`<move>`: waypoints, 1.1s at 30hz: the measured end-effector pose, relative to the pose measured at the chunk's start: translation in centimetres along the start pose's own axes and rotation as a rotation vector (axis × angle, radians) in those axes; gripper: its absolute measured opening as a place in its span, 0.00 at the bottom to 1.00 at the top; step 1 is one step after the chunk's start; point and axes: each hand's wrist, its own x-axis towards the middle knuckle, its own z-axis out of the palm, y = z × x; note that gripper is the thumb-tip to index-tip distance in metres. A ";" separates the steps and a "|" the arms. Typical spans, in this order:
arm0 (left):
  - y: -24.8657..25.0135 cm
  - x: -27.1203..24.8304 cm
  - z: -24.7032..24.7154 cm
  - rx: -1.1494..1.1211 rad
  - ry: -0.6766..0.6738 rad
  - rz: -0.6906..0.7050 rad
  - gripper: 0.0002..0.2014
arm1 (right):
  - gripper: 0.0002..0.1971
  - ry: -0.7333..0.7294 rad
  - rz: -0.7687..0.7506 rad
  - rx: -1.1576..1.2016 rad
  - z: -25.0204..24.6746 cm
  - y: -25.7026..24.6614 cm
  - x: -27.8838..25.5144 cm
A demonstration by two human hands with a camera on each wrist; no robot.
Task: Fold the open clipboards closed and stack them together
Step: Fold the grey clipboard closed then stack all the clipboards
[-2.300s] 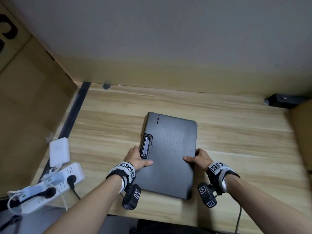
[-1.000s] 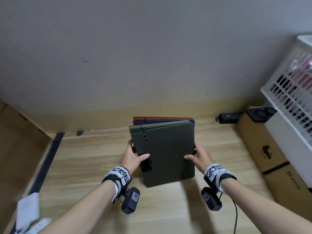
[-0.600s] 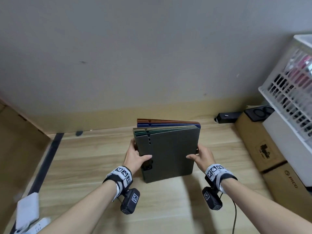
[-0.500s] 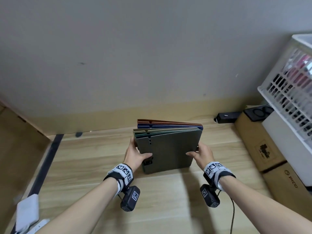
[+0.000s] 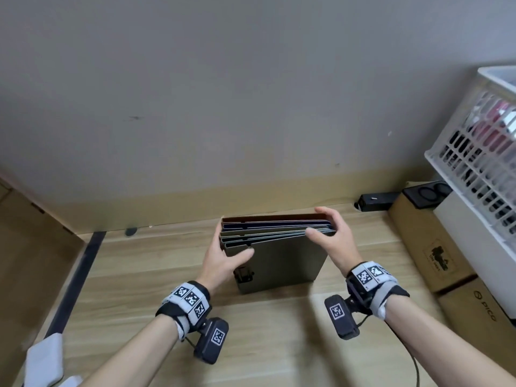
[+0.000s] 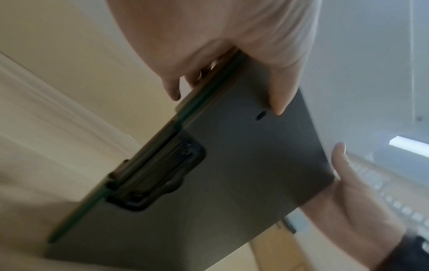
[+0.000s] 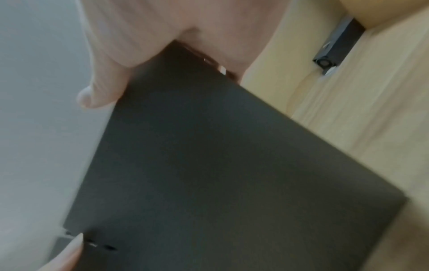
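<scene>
Wood-grain tabletop (image 5: 279,331) is seen beneath both forearms, each wrist wrapped in a band printed with black-and-white markers. Between the hands a stack of closed clipboards (image 5: 279,263) is stood on its lower edge on the tabletop, tilted slightly. The nearest cover is dark grey, and a black metal clip (image 5: 243,275) is mounted near its left edge, just below the left hand (image 5: 223,261). That hand is clamped on the stack's upper left corner, with the thumb laid over the grey cover and the fingers wrapped behind. The upper right corner is gripped by the right hand (image 5: 335,238), its thumb pressed on the near face and its fingers hooked over the top edges. Along the top, green, blue and brown edges are shown behind the grey one. Beyond the right hand a black box (image 5: 374,201) is set against the grey wall (image 5: 251,93). Further right of that hand, cardboard boxes (image 5: 430,247) and a white lattice basket (image 5: 474,169) are stacked.
</scene>
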 end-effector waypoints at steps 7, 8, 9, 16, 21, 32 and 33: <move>2.6 0.9 1.1 -0.387 0.102 -0.125 0.47 | 0.16 0.127 0.146 0.367 1.9 -1.3 0.8; 3.1 1.0 1.1 -0.428 0.101 -0.164 0.45 | 0.16 0.140 0.162 0.387 2.0 -1.4 0.9; 3.4 1.2 1.0 -0.456 0.081 -0.196 0.41 | 0.16 0.154 0.175 0.388 2.0 -1.4 0.9; 4.9 3.3 1.1 -0.383 0.127 -0.299 0.43 | 0.15 0.221 0.229 0.269 2.3 -0.4 1.2; 5.1 3.7 2.1 -0.295 0.266 -0.261 0.28 | 0.26 0.228 0.322 0.281 2.4 -0.6 1.7; 4.6 3.5 3.2 -0.252 0.437 0.013 0.15 | 0.25 0.214 0.181 0.149 2.5 -1.2 2.3; 4.4 3.5 3.2 -0.249 0.431 0.026 0.17 | 0.22 0.209 0.143 0.120 2.5 -1.4 2.3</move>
